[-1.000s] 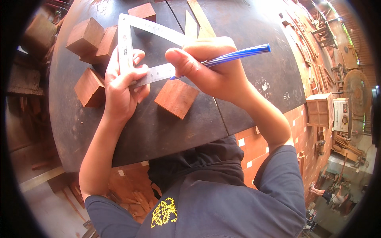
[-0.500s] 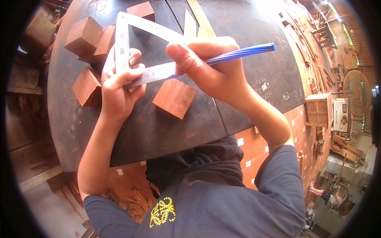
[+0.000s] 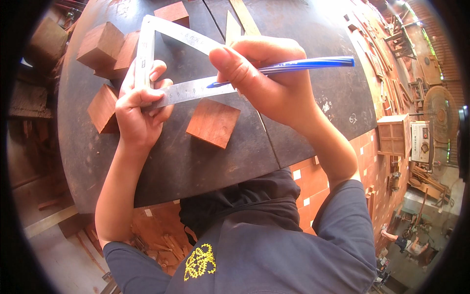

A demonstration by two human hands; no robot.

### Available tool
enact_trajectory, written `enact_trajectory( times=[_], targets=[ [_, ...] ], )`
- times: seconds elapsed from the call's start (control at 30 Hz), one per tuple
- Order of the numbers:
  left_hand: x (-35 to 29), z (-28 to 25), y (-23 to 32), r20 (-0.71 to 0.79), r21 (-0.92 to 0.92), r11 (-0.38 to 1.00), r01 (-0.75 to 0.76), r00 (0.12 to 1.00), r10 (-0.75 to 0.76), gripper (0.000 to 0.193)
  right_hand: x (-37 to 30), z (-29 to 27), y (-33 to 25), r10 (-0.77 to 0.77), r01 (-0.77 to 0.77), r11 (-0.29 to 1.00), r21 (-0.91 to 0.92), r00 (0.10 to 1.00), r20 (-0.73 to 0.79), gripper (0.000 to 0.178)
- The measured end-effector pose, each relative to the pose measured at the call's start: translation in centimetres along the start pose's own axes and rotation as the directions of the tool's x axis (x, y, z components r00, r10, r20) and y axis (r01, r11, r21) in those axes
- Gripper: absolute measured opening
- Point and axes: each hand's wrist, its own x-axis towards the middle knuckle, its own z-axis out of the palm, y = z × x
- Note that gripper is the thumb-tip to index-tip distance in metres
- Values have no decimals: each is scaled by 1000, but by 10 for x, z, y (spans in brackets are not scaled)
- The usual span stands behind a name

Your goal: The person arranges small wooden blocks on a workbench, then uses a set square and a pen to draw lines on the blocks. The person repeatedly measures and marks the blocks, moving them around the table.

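My left hand point(image 3: 139, 110) is closed around a pale metal square point(image 3: 144, 54) and the end of a steel ruler point(image 3: 191, 89). The square's second arm slopes away to the right; whether the ruler is joined to it I cannot tell. My right hand point(image 3: 274, 83) pinches a blue-and-white pen point(image 3: 313, 63), its blue tip lying over the ruler's marked face. The right fingers hide the far end of the ruler. Just below the ruler a reddish wooden block point(image 3: 214, 123) rests on the dark table point(image 3: 215, 169).
More wooden blocks lie on the left: one by my left wrist point(image 3: 104, 109), another farther back point(image 3: 101, 45), and one at the far edge point(image 3: 172, 13). Light wood strips point(image 3: 246, 18) lie at the back. To the right, a wooden box point(image 3: 393, 135) stands beyond the table, over a tiled floor.
My left hand has shifted slightly left with the square and ruler. My right hand has moved right with the pen, uncovering more of the ruler's markings.
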Motion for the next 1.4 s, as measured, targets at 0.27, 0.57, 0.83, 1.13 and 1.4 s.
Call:
enact_trajectory(
  times=[0.27,0.57,0.83,1.13,1.4],
  targets=[
    [12,-19,-3,257,-76,997,-7,966,26,74,23,-27,12,-477,408,813,-415,876,-73,23],
    [7,2,-2,371,100,982,-162,922,114,81,31,-67,-3,-395,193,744,-640,899,-189,28],
    [7,7,-1,428,113,981,-157,899,95,87,15,-61,-6,-11,150,895,-420,949,314,39],
    [6,13,-8,470,27,999,-36,883,19,86,17,-53,12,155,-18,875,-484,957,245,35],
    [6,9,-4,376,152,981,-123,925,58,78,22,-41,13,225,-156,889,-431,968,114,38]
  ],
)
